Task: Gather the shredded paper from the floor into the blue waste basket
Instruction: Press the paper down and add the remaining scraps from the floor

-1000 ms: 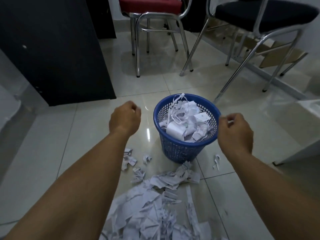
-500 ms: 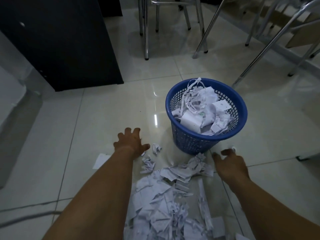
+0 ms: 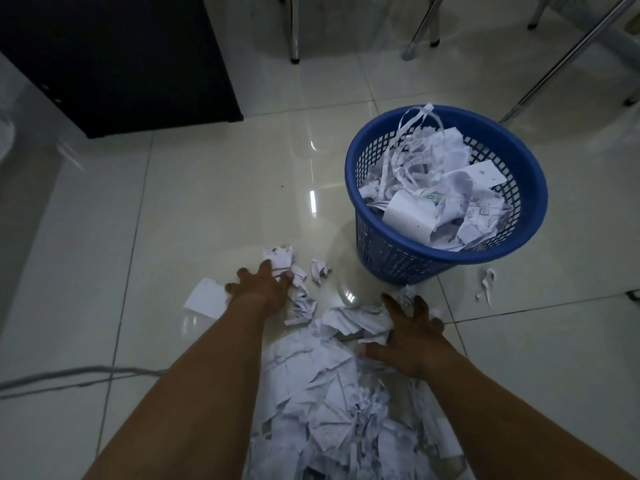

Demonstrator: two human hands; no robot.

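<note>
Head view: both hands, left hand (image 3: 265, 289) and right hand (image 3: 412, 336), lie spread on shredded paper (image 3: 332, 393).

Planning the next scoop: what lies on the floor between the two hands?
In the head view, crumpled paper scraps and torn sheets lie between the left hand and right hand, the front of the floor pile.

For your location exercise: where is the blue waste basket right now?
In the head view, the blue waste basket stands on the floor, upper right, just beyond the right hand.
</note>
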